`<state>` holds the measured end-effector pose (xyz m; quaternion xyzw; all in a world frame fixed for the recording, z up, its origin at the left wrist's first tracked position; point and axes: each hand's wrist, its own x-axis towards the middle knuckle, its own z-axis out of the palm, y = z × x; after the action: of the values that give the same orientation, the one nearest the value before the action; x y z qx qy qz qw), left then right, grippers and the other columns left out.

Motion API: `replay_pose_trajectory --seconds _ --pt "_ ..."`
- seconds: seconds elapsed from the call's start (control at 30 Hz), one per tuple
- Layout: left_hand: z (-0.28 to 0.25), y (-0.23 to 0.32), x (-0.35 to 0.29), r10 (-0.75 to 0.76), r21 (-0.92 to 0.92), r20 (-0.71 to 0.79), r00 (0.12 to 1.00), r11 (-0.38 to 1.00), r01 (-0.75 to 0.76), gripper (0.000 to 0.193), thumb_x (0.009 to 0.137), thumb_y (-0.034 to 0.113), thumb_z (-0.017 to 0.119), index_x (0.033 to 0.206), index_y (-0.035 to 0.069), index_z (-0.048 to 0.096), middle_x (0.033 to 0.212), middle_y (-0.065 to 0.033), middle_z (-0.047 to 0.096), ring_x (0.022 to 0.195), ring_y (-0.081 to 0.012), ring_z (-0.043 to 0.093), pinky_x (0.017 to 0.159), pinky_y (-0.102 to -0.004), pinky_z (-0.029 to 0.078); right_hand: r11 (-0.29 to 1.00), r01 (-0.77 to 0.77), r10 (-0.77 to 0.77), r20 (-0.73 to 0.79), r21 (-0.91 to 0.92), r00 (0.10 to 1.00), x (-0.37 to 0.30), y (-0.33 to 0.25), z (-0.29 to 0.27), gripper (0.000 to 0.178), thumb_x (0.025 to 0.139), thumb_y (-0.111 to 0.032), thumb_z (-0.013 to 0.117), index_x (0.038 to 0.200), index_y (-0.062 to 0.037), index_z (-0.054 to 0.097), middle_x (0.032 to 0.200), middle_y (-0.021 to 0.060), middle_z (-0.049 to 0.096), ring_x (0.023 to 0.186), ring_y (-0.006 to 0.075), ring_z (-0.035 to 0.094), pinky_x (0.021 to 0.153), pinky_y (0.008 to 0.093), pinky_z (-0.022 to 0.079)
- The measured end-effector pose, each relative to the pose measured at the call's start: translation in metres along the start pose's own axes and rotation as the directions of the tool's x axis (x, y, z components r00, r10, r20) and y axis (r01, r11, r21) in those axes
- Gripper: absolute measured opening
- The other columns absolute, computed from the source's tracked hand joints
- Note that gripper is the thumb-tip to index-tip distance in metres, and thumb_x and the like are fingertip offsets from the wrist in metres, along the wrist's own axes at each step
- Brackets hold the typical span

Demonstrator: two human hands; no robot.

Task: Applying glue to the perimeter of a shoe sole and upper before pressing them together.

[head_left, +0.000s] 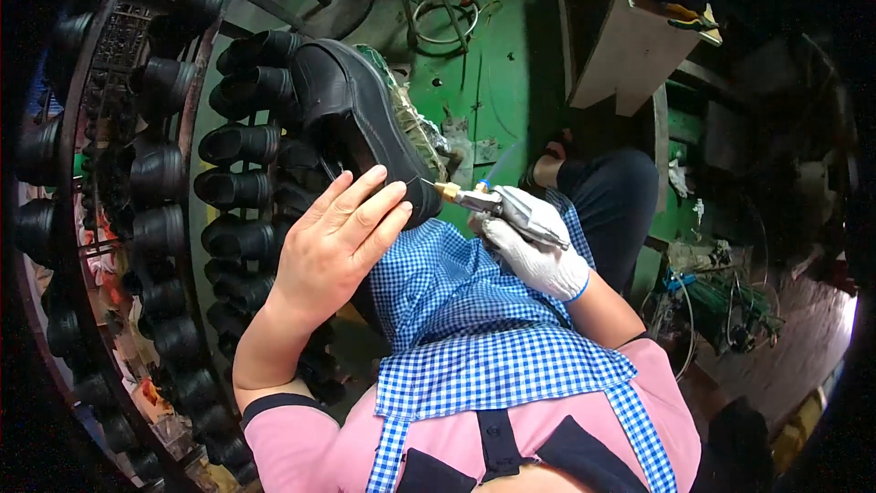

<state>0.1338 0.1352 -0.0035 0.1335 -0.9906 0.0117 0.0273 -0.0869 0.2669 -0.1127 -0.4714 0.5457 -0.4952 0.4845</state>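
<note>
1. My left hand (339, 242) is bare and lies on the shoe's near end, fingers slightly parted; its thumb is hidden, so I cannot tell how firmly it grips.
2. My right hand (538, 251), in a white glove, is closed around the tool (511, 212), whose brass nozzle points left.
3. The black shoe (370, 119) lies just beyond my hands, toward the left. Its long axis slants from the toe, far left, to the heel, near right, with the opening turned left.
4. My left hand is the nearer, resting on it; my right reaches it only through the tool's thin tip, by the heel. Whether that tip touches, I cannot tell.
5. Along the shoe's right side shows a crumpled, wrapped bundle (418, 128), partly hidden.
6. Nearer me, my checked apron (456, 310) spreads over my lap.
7. Farther left, a rack (193, 110) carries rows of dark shoes (239, 143); far off, a stool (445, 29) stands on the green floor (507, 64).
</note>
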Motion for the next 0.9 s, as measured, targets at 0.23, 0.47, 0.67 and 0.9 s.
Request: replay_pose_trajectory --seconds 0.23,0.47,0.67,0.9 --pt "0.002 0.001 0.003 -0.021 -0.008 0.005 1.000 1.000 0.022 0.038 0.086 0.012 0.063 0.124 0.010 0.066 0.133 -0.0056 0.064 0.130 -0.0276 0.059 0.110 -0.0470 0.047 0.999 0.021 -0.023 -0.038 -0.040 0.999 0.006 0.006 0.001 0.021 0.093 -0.022 0.071 0.107 -0.0059 0.069 0.083 0.0111 0.061 0.072 0.0264 0.062 0.066 0.0343 0.050" --pt "0.002 -0.001 0.007 -0.012 -0.009 -0.004 1.000 1.000 0.012 0.038 0.087 0.013 0.061 0.125 0.011 0.067 0.133 -0.0051 0.064 0.129 -0.0272 0.059 0.111 -0.0480 0.045 0.928 0.150 -0.195 -0.102 -0.341 0.976 0.009 0.007 0.004 0.022 0.088 -0.029 0.077 0.097 -0.0094 0.069 0.082 0.0099 0.063 0.072 0.0303 0.067 0.063 0.0373 0.053" --pt "0.001 0.002 0.010 -0.022 -0.003 0.008 1.000 1.000 0.022 0.038 0.088 0.013 0.060 0.125 0.013 0.068 0.130 -0.0040 0.065 0.128 -0.0257 0.060 0.117 -0.0506 0.038 0.892 0.122 -0.160 -0.052 -0.436 0.986 0.003 0.002 -0.002 0.023 0.087 -0.031 0.076 0.095 -0.0110 0.070 0.081 0.0095 0.064 0.071 0.0297 0.067 0.063 0.0374 0.054" --pt "0.002 0.000 0.018 -0.030 -0.026 0.023 0.999 0.999 0.031 0.037 0.087 0.013 0.060 0.123 0.014 0.069 0.127 -0.0035 0.066 0.128 -0.0255 0.060 0.118 -0.0522 0.035 0.898 0.184 -0.238 -0.089 -0.399 0.967 -0.009 -0.001 -0.006 0.019 0.083 -0.023 0.081 0.092 -0.0100 0.070 0.078 0.0086 0.064 0.067 0.0274 0.066 0.059 0.0349 0.053"
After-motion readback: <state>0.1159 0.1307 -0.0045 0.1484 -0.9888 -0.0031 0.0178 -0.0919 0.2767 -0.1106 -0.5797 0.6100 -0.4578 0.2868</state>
